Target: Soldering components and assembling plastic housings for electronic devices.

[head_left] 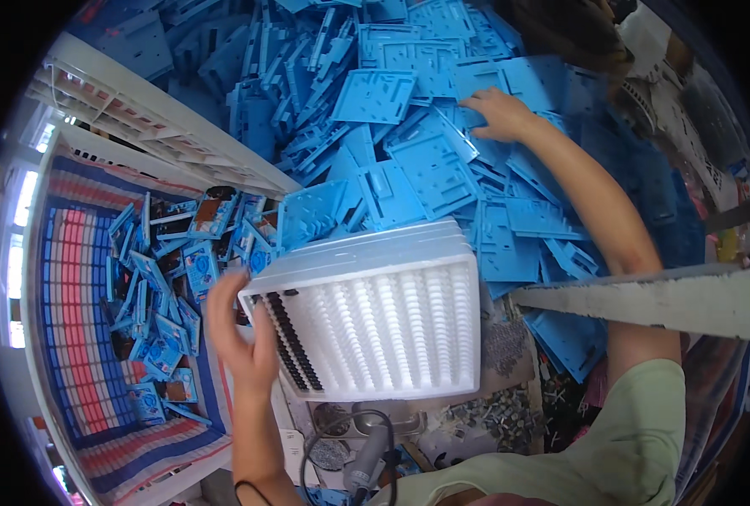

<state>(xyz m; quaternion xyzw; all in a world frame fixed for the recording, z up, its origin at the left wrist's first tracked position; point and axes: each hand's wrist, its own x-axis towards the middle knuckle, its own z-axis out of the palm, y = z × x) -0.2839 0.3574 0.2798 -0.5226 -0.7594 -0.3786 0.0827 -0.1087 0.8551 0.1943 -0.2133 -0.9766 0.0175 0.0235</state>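
A white tray (366,256) with rows of small ridged slots is tilted toward me in the middle. Black pieces (295,341) fill a couple of rows at its left end; the other rows look white and bare. My left hand (247,341) grips the tray's left edge, thumb on the near side and fingers round the outside. Farther off to the right, my right hand (499,115) reaches over a big heap of light-blue plastic panels (430,173). Its fingers are apart above or touching the panels; nothing shows held in them.
On the left, a bin lined with striped plaid cloth (75,295) holds blue assembled pieces (162,346). A white lattice panel (164,118) borders the heap. A pale bar (645,301) crosses above my right arm. Near me lie a corded grey tool (366,460) and small metallic parts (489,422).
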